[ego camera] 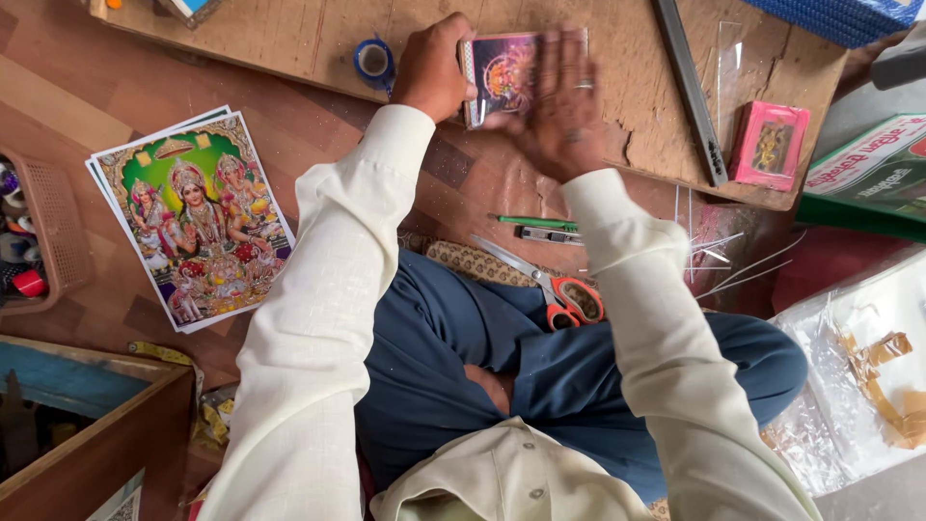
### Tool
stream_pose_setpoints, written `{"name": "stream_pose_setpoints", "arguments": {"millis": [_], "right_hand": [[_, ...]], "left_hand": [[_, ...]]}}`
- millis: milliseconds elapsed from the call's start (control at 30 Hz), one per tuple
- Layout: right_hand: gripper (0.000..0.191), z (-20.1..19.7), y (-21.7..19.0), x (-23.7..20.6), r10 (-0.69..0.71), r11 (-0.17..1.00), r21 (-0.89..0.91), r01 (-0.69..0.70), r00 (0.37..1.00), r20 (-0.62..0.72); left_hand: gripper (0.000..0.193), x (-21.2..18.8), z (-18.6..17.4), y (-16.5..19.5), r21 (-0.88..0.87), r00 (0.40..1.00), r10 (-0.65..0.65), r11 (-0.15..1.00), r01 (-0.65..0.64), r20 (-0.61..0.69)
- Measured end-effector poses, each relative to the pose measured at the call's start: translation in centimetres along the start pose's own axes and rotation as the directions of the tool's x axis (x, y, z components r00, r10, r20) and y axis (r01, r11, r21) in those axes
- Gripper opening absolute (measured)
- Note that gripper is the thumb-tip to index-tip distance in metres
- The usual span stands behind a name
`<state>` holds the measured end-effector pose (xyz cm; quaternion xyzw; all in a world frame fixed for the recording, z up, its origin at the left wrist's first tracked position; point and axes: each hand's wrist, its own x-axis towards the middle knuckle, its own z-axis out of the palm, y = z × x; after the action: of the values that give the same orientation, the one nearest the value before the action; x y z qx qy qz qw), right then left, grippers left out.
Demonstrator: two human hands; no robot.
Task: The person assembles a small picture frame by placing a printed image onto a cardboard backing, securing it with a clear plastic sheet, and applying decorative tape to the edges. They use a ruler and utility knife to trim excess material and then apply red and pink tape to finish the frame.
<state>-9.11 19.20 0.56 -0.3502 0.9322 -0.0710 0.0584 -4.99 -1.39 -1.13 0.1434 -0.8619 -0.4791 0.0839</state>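
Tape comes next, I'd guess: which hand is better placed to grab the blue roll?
Probably left. The left hand grips the small picture right beside the blue tape roll; the right hand lies flat across the picture, farther from the roll.

A small picture card (pixel 502 72) printed in purple, orange and pink is seen on the pale brown wooden board (pixel 318 34). Left of the card, a tape roll (pixel 372 61) is coloured blue. Right of it, a grey metal ruler (pixel 693 92) and a bright pink box (pixel 769 145) are shown. Below the board, orange handles are borne by the scissors (pixel 550 285), and a green pen (pixel 537 222) lies there. Left of the board, posters (pixel 193 217) are patterned in green, gold and red with white borders. The sleeves (pixel 318 318) are cream, the trousers (pixel 463 347) dark blue.
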Motion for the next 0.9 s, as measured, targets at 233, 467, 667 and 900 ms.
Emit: {"name": "stream_pose_setpoints", "arguments": {"millis": [233, 467, 667, 900], "right_hand": [[0.140, -1.7, 0.3, -0.8, 0.170, 0.985, -0.041, -0.169, 0.985, 0.038], [0.135, 0.3, -5.8, -1.2, -0.161, 0.987, -0.001, 0.161, 0.987, -0.005], [0.128, 0.6, -5.1, -5.1, -0.282, 0.959, 0.023, 0.281, 0.960, 0.001], [0.111, -0.3, 0.7, -6.4, -0.102, 0.993, 0.041, 0.107, 0.989, -0.106]], "left_hand": [[0.047, 0.0, 0.5, 0.2, -0.080, 0.989, -0.144, 0.986, 0.145, 0.017], [0.028, 1.3, 2.7, -2.9, 0.140, 0.950, 0.232, 0.969, -0.206, -0.210], [0.036, 1.2, 1.8, -0.8, 0.046, 0.995, -0.052, 0.997, 0.056, -0.088], [0.048, 0.8, 0.9, 0.3, 0.047, 0.993, -0.116, 0.992, 0.117, -0.014]]}}
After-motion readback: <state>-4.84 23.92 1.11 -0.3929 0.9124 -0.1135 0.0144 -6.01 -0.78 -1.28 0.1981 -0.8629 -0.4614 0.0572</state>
